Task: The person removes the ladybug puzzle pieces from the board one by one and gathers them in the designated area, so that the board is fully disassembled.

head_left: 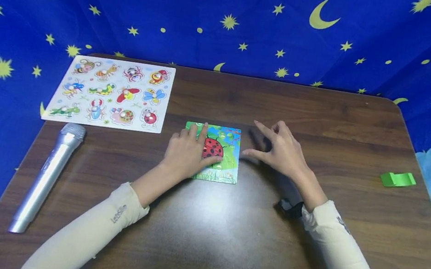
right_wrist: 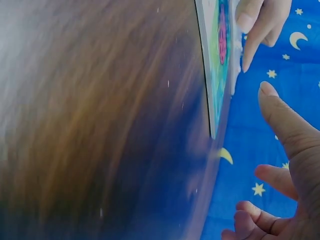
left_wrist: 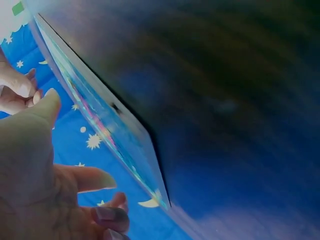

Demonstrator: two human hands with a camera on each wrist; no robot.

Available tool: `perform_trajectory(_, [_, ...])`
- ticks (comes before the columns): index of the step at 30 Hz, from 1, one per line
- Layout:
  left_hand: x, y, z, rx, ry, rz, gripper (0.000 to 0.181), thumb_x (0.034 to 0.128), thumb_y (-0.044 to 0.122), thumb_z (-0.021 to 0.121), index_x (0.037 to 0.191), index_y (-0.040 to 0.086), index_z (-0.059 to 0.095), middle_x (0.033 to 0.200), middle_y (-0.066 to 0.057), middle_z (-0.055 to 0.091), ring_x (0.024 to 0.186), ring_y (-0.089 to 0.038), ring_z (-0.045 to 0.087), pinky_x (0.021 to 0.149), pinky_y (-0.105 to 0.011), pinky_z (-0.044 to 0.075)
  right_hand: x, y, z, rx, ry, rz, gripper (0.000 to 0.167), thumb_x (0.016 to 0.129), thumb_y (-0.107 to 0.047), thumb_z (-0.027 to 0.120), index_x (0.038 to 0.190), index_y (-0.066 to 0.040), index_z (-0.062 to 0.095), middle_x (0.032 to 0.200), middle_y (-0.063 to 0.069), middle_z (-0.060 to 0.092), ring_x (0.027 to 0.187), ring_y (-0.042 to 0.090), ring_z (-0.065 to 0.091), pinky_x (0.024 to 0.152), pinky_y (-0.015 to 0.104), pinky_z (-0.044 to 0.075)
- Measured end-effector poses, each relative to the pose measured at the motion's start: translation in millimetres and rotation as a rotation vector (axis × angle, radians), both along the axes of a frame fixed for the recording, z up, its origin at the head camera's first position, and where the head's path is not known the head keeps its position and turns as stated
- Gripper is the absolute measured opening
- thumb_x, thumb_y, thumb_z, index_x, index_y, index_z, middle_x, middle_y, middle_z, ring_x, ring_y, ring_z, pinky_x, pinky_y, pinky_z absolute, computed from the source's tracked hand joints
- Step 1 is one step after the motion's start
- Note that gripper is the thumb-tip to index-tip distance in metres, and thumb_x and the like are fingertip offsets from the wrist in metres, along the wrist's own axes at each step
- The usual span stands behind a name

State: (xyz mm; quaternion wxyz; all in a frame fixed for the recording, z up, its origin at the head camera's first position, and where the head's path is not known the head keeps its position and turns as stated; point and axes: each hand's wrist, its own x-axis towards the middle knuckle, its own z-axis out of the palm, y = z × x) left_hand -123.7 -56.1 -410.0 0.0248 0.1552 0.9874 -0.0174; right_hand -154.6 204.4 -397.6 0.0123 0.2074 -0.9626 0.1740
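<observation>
1. Ladybug puzzle (head_left: 230, 157): flat on the dark wooden table (head_left: 202, 253), near its middle; from my remote seat it looks close to square, so I read no long axis; its near edge runs roughly along the table's width.
2. Left hand (head_left: 185, 154): above the puzzle's left part, fingers extended, grasping nothing that I can see; the left wrist view shows a gap at the fingertips, so I judge it lifted; I cannot rule out a light touch elsewhere.
3. Right hand (head_left: 280, 151): just beyond the puzzle's right edge, thumb and forefinger spread apart, nothing held; its thumb tip points at that edge without touching.
4. Key relation, as I judge it: puzzle lies beneath the left hand and leftward of the right; left is the nearer hand.
5. Around them: insect board (head_left: 114, 107) at far left; silver microphone (head_left: 47, 181) lying aslant on its near side; green strip (head_left: 398, 180) well off to the right; starry blue curtain (head_left: 201, 7) behind.
</observation>
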Motion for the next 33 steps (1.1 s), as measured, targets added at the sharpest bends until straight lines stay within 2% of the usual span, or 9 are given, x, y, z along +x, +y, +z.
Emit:
perform_trajectory(6, [-0.6,4.6,-0.5,-0.050,-0.030,0.034,0.105,0.0843,0.084,0.040,0.157,0.008,0.029,0.126,-0.021,0.051,0.093,-0.030,0.061,0.071,-0.038,0.048,3.0,-10.9,-6.6,-0.025,-0.009,0.030,0.084,0.076,-0.056,0.080,0.145,-0.017,0.053,0.097,0.011,0.045,0.076,0.020,0.041,0.054,0.031,0.035])
perform_trajectory(10, [-0.5,6.0,-0.7,-0.095,-0.062,0.044,0.103,0.0831,0.086,0.040,0.157,0.014,0.031,0.123,-0.022,0.051,0.090,-0.029,0.061,0.072,-0.037,0.048,4.5,-23.2,-12.6,-0.044,-0.030,0.066,0.078,0.078,-0.052,0.081,0.141,-0.013,0.057,0.093,0.010,0.045,0.073,0.019,0.041,0.054,0.030,0.035])
perform_trajectory(15, [-1.4,5.7,0.8,-0.140,-0.085,0.037,0.099,0.0824,0.087,0.038,0.157,0.022,0.031,0.120,-0.022,0.052,0.085,-0.028,0.061,0.070,-0.037,0.048,3.4,-37.1,-17.6,-0.003,-0.067,0.077,0.074,0.080,-0.053,0.078,0.140,-0.013,0.058,0.093,0.010,0.047,0.073,0.019,0.041,0.054,0.030,0.036])
perform_trajectory(19, [-3.0,4.7,1.7,-0.119,-0.107,0.039,0.100,0.0817,0.087,0.039,0.157,0.023,0.029,0.129,-0.025,0.049,0.091,-0.031,0.062,0.073,-0.039,0.049,1.6,-41.7,-18.7,0.037,-0.084,0.061,0.074,0.081,-0.053,0.078,0.140,-0.012,0.058,0.094,0.011,0.047,0.075,0.020,0.042,0.054,0.030,0.038])
perform_trajectory(24, [-5.4,2.8,2.3,-0.096,-0.158,0.051,0.101,0.0800,0.089,0.039,0.159,0.026,0.024,0.147,-0.030,0.038,0.102,-0.036,0.061,0.078,-0.043,0.052,0.4,-44.4,-20.3,0.039,-0.097,0.052,0.075,0.081,-0.051,0.078,0.140,-0.010,0.057,0.097,0.013,0.045,0.083,0.022,0.042,0.059,0.032,0.040])
perform_trajectory(28, [-8.6,1.8,2.5,-0.092,-0.191,0.058,0.102,0.0790,0.090,0.038,0.159,0.030,0.020,0.149,-0.031,0.034,0.106,-0.038,0.060,0.078,-0.043,0.052,-0.2,-45.9,-21.9,0.017,-0.101,0.048,0.075,0.081,-0.049,0.079,0.139,-0.007,0.057,0.098,0.013,0.043,0.086,0.024,0.041,0.064,0.033,0.040])
perform_trajectory(33, [-9.6,2.0,1.5,-0.070,-0.190,0.063,0.099,0.0810,0.089,0.036,0.159,0.029,0.022,0.151,-0.031,0.033,0.106,-0.038,0.061,0.077,-0.043,0.052,-0.4,-47.1,-23.0,-0.001,-0.095,0.043,0.075,0.080,-0.046,0.081,0.138,-0.005,0.057,0.096,0.011,0.041,0.087,0.024,0.039,0.066,0.033,0.038])
